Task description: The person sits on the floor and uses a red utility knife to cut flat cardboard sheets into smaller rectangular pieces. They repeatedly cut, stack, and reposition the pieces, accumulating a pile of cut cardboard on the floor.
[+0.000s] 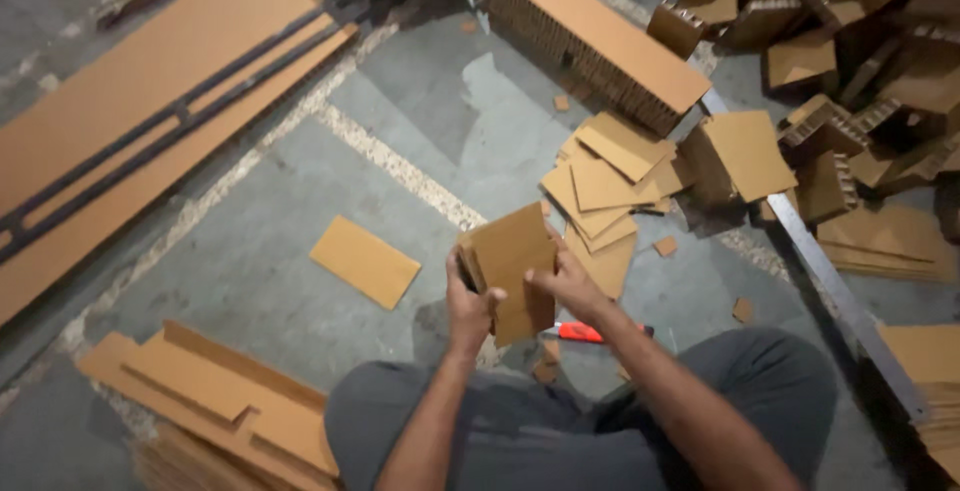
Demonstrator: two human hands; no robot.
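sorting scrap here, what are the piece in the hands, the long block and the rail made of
Piece: brown cardboard, matte, flat faces. Long block: likely honeycomb cardboard, its side showing a ribbed cell pattern. Rail: looks like metal, grey with a dull sheen, though the dim light leaves that open.

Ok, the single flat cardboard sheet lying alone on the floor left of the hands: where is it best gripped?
Probably by its near-right corner. The flat cardboard sheet lies flush on the concrete floor, so there is no top grip; slide fingers under that corner from the person's side. The left hand is nearest, though both hands now hold a cardboard piece.
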